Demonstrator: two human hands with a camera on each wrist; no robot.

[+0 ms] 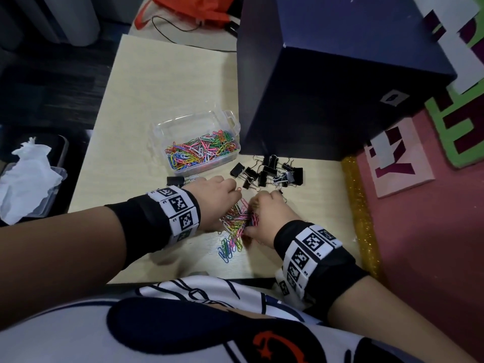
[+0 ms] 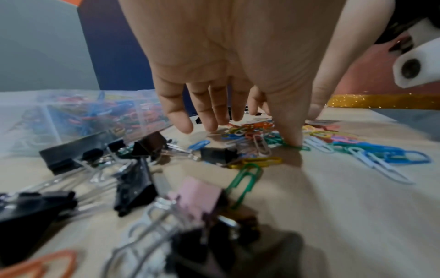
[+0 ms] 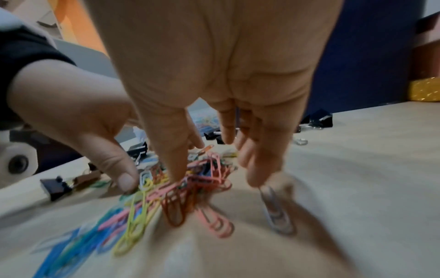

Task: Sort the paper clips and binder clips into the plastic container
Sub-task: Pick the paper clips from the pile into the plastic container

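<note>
**Open tabletop left, crowded right**

Bare pale wooden tabletop (image 1: 146, 106) left of and behind clear plastic container (image 1: 230, 121). Blocked on the right by tall dark blue box (image 1: 327, 95); black binder clips (image 1: 269, 172) scattered at its foot.

Dim indoor light, soft shadows, blurred wide-angle edges.
</note>
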